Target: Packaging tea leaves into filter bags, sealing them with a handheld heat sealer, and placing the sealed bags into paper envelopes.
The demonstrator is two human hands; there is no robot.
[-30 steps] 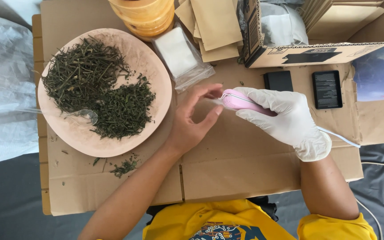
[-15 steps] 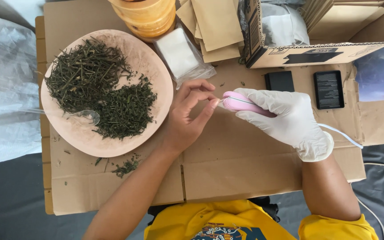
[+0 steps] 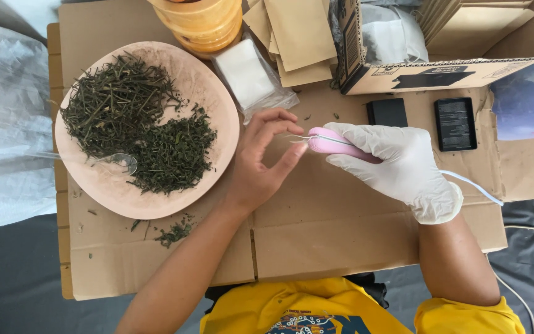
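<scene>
So the gloved right hand (image 3: 403, 164) is wrapped tight around a pink corded sealer (image 3: 335, 142), while the bare left hand (image 3: 261, 164) pinches something tiny and see-through at its tip, too small to make out. No finished bags anywhere I can spot. The plate (image 3: 217, 99) is heaped with dried herbs (image 3: 134, 120), spoon (image 3: 118, 161) lying in them. Envelopes (image 3: 298, 37) and a cardboard box (image 3: 446, 71) crowd the worktop's (image 3: 329, 229) far edge.

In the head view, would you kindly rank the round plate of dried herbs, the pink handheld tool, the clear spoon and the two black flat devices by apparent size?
1. Round plate, by far the largest.
2. Pink handheld tool, partly hidden in the gloved right hand.
3. Two black flat devices, alike; the left one looks shorter.
4. Clear spoon; its handle is faint, so its rank is unsure.
</scene>
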